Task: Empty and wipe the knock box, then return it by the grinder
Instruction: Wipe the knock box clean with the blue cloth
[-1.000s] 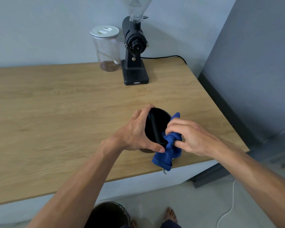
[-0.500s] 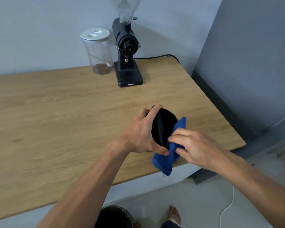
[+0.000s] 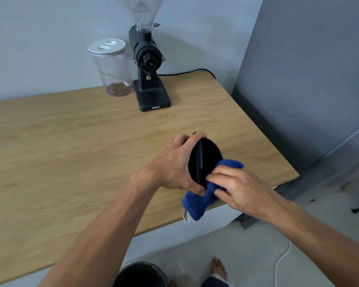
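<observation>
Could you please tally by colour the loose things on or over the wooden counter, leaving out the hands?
Black: 2, the knock box and the grinder
Blue: 1, the cloth
Clear with a white lid: 1, the jar
Total: 4

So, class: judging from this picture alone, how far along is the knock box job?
Done, apparently: emptying, since the knock box shows only a dark inside, though its bottom is hard to see. In hand: wiping. The left hand tilts the box in its grip while the right hand presses the blue cloth at its rim. Left: setting it back beside the grinder across the wooden counter.
</observation>
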